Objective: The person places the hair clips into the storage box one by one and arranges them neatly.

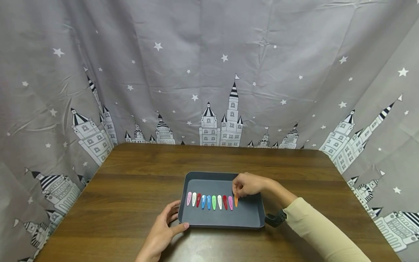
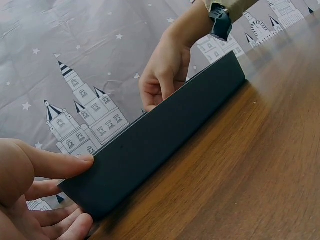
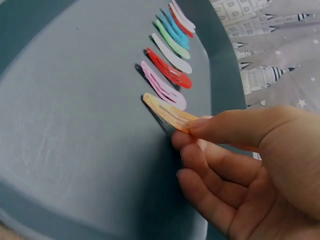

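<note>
A dark grey tray (image 1: 226, 218) lies on the wooden table, with a row of snap hair clips across its middle. Between thumb and forefinger my right hand (image 1: 250, 184) pinches an orange hair clip (image 3: 167, 112) by its wide end, at the right end of the row. Beside it lies a pink hair clip (image 3: 162, 87), then a red hair clip (image 3: 169, 70) and a white one (image 3: 172, 54). Green, blue and more clips continue to the left. My left hand (image 1: 163, 227) holds the tray's near left corner, thumb on the rim and fingers along the side.
The brown wooden table (image 1: 137, 189) extends around the tray on all sides. Behind it hangs a grey curtain (image 1: 183, 72) printed with castles and stars. A dark band (image 1: 276, 218) circles the right wrist, below a beige sleeve.
</note>
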`<state>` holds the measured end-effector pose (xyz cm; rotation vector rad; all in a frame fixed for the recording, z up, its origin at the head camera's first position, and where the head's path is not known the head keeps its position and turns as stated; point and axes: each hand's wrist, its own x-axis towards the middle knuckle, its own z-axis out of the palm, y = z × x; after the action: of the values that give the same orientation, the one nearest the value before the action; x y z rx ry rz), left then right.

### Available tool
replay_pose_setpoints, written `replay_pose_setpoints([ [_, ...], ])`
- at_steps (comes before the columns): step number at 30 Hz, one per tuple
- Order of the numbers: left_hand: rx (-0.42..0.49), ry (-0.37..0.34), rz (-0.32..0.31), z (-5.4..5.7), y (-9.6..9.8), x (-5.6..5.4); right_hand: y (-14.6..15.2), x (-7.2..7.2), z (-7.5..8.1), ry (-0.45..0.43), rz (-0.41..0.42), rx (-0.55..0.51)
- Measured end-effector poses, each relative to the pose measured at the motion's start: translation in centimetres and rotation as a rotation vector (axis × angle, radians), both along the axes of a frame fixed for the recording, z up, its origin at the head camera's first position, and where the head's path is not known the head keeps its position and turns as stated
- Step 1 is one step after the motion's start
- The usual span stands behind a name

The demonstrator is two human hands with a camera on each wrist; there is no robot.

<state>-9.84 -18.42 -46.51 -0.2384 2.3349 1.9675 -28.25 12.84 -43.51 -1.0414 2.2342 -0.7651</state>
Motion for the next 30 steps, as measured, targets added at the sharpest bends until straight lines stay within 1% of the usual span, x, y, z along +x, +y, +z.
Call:
replay_pose_setpoints([
  [2,0.002,0.000,-0.002,0.08,0.00,0.01,-0.10,0.08,-0.09,0.018,0.004,0.017],
  [8,-0.003,0.003,-0.002,0.34,-0.05,-0.03,-0.37,0.62,0.13,0.137,0.029,0.062],
  [13,-0.003,-0.012,0.004,0.26,-0.01,0.10,-0.43,0.93,0.07,0.129,0.004,0.059],
  [18,0.007,-0.010,0.006,0.20,0.06,0.15,-0.39,0.84,-0.40,0.137,-0.012,0.072],
  [30,0.001,-0.002,0.007,0.07,0.09,0.11,-0.23,0.74,-0.26,0.111,-0.005,0.076],
])
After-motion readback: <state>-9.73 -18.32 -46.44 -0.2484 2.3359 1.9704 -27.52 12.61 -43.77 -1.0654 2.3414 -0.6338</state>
